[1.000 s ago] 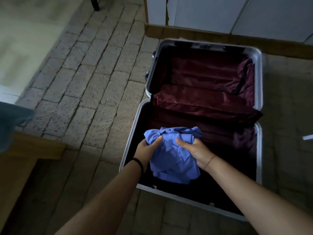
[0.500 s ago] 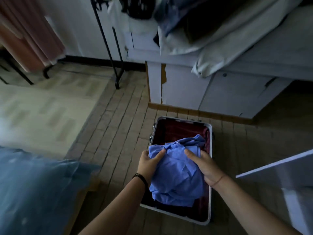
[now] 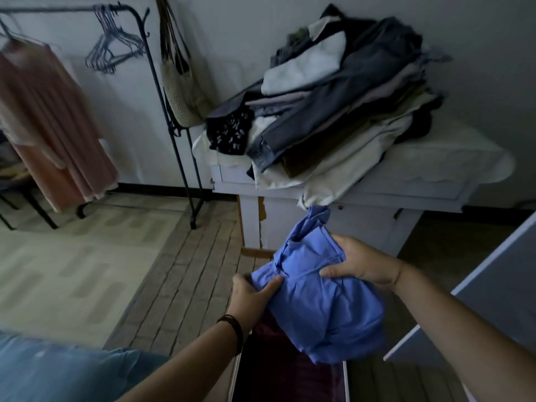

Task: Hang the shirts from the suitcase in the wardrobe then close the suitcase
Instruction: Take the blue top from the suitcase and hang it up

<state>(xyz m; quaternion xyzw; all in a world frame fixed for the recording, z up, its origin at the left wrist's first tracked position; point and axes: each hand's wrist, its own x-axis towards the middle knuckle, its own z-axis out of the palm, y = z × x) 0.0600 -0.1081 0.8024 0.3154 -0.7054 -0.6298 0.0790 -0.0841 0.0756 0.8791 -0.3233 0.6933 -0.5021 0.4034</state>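
Ahead and to the left, the floor (image 3: 87, 280) lies open: pale patterned flooring runs back to the clothes rack (image 3: 171, 111), and a strip of brick-like tiles leads between it and the white cabinet (image 3: 377, 190). The rack's black feet stand on the floor close to the cabinet's left corner. Bare hangers (image 3: 116, 50) bunch near the rack's right end, a pink garment (image 3: 49, 117) hangs further left, and a pale bag (image 3: 179, 91) hangs off the end post. On the right the room is tighter: a white panel (image 3: 478, 309) slants in, its edge just beside the right forearm. The cabinet's front stands directly beyond the hands, with a pile of clothes (image 3: 333, 97) spilling over its top edge. Blue fabric (image 3: 58, 369) fills the lower left corner.

Below the arms lies the open suitcase (image 3: 345, 381), its metal rim and dark maroon lining showing at the bottom edge.

Both hands hold the blue shirt (image 3: 319, 303) in the air above the suitcase, in front of the cabinet. It is a crumpled periwinkle bundle; a button strip shows near its top, one bunched end pokes upward and the bulk sags down. The left hand (image 3: 252, 294) grips its lower left edge, thumb on top. The right hand (image 3: 359, 265) clasps its upper right side, thumb across the cloth.
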